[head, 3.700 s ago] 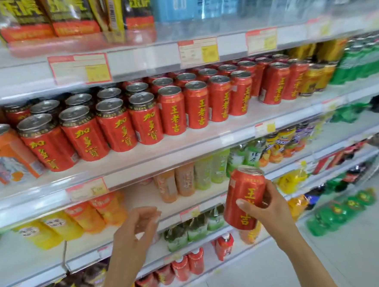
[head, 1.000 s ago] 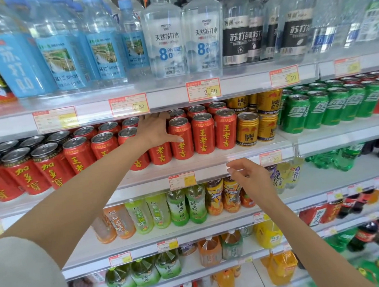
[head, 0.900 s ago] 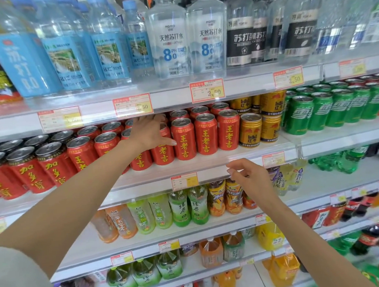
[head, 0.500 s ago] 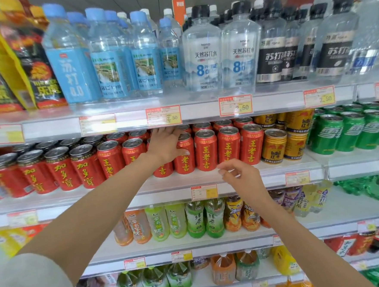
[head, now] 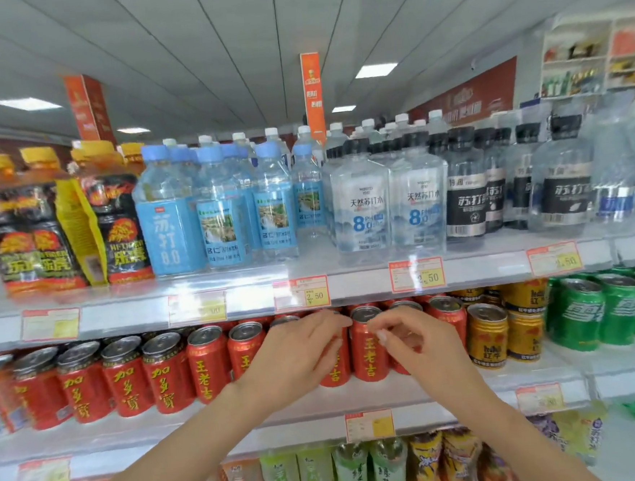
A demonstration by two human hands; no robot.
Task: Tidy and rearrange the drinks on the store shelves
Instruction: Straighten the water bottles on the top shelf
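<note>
Red herbal-tea cans (head: pixel 369 353) with yellow characters stand in rows on the middle shelf (head: pixel 357 399). My left hand (head: pixel 297 354) lies over the front of one red can (head: pixel 334 370), fingers wrapped across its upper part and reaching the neighbouring can's rim. My right hand (head: pixel 417 346) hovers just right of that neighbour, fingers loosely curled with the tips at the can's side, hiding another red can behind it. Further red cans (head: pixel 164 375) of a second brand fill the shelf to the left.
Gold cans (head: pixel 488 335) and green cans (head: pixel 581 319) stand to the right. Water bottles (head: pixel 358 207) and dark energy-drink bottles (head: pixel 33 230) line the shelf above. Green and orange tea bottles (head: pixel 355 474) sit below. Price tags (head: pixel 301 292) edge each shelf.
The view has tilted upward. My right hand rose from the shelf edge to the red cans. My left hand shifted slightly right along the front row.
</note>
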